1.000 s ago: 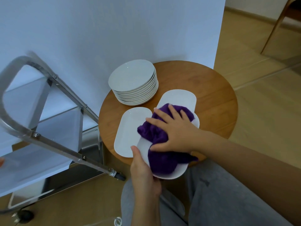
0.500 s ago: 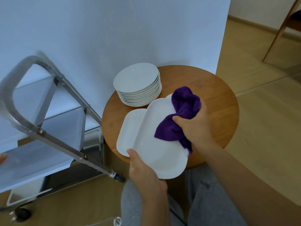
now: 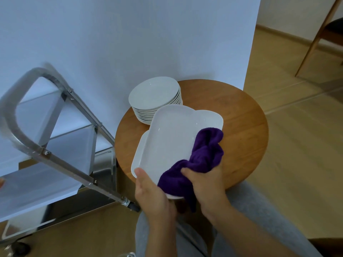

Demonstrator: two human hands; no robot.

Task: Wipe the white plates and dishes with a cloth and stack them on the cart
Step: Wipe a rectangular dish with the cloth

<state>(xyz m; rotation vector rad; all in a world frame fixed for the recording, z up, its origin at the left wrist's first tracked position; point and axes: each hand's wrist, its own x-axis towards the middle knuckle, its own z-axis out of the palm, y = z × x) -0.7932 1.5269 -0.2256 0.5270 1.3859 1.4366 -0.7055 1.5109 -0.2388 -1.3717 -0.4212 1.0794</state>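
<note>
My left hand (image 3: 150, 193) grips the near end of a white oblong dish (image 3: 167, 141), lifted and tilted above the round wooden table (image 3: 241, 127). My right hand (image 3: 206, 182) holds a bunched purple cloth (image 3: 200, 158) against the dish's near right part. A second oblong dish (image 3: 211, 117) lies on the table behind it, and the edge of a third (image 3: 141, 145) peeks out at the left. A stack of round white plates (image 3: 155, 93) stands at the table's back left. The steel cart (image 3: 55, 160) stands at the left.
A white wall rises right behind the table and cart. The cart's slanted handle frame (image 3: 24, 138) sits between me and its shelves. My grey-clad knees (image 3: 259, 210) are under the table's near edge. A wooden chair leg (image 3: 315, 38) stands on the floor far right.
The dish has been lifted higher and turned toward the plate stack. My right hand drew the cloth from the dish's far end down to its near right part.
</note>
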